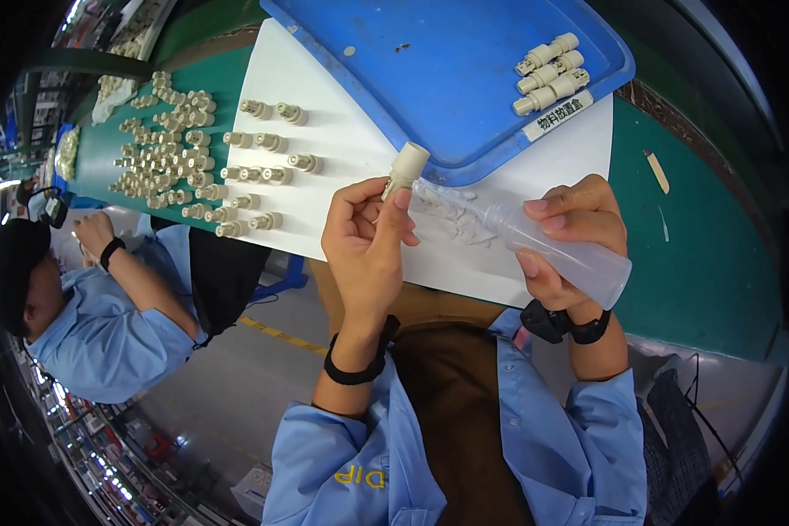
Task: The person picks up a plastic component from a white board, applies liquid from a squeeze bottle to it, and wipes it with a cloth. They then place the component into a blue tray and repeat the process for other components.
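Above the white sheet, beside the blue tray's nearest corner, pinches one cream fitting between thumb and fingers of the left hand. Grasps one translucent bottle in the right hand, pointing its nozzle close to the fitting; cannot tell if touching. Shows about a dozen loose fittings near the sheet's left edge, dozens more, too crowded to count, beyond that edge on the green table, and three rows near the tray's right corner. Looks stubby, tilted, collar upward.
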Demonstrator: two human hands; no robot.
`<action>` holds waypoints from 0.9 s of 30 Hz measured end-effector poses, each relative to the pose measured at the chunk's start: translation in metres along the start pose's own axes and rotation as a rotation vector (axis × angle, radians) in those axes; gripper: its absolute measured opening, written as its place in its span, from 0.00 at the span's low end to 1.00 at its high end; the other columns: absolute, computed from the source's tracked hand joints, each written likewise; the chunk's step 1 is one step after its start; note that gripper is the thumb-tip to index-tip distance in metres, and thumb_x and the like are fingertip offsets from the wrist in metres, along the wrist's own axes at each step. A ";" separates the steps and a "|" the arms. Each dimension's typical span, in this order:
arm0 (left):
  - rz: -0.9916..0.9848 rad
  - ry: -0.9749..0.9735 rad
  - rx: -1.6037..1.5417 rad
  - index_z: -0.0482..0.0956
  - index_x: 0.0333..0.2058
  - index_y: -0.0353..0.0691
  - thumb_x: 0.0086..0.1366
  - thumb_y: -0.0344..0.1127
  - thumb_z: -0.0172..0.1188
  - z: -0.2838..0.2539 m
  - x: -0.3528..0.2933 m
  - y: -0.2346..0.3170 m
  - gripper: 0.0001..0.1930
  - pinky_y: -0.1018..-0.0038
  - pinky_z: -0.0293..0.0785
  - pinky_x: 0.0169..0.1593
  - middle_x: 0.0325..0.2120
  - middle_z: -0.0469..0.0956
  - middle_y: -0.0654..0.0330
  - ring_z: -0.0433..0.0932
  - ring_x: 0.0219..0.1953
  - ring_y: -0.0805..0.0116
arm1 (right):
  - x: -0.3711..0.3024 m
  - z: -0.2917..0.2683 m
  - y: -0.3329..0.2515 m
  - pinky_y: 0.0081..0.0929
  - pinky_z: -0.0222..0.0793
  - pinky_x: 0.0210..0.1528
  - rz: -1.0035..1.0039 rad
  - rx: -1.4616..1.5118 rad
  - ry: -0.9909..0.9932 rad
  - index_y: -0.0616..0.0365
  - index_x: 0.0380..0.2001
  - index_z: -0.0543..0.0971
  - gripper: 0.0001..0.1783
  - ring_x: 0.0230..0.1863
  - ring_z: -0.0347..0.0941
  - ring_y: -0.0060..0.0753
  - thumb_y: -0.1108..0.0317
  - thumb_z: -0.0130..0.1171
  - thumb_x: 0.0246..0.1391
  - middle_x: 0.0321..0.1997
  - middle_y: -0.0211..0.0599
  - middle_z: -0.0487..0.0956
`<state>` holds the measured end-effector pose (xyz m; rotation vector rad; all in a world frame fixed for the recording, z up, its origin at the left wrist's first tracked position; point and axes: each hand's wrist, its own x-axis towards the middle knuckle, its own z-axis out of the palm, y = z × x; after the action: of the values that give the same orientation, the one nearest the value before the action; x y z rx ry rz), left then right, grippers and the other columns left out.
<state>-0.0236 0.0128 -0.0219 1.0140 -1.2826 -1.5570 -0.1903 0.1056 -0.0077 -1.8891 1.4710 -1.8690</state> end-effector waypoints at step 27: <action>-0.742 -0.354 -1.008 0.67 0.41 0.29 0.69 0.38 0.39 -0.023 0.010 0.002 0.16 0.87 0.59 0.11 0.23 0.68 0.61 0.62 0.14 0.83 | 0.001 0.002 -0.001 0.18 0.67 0.24 -0.025 0.014 0.074 0.59 0.32 0.72 0.18 0.24 0.71 0.28 0.75 0.65 0.33 0.31 0.43 0.76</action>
<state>-0.0050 -0.0036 -0.0239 0.5423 -0.1276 -2.6166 -0.1887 0.1045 -0.0069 -1.8599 1.4573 -1.9760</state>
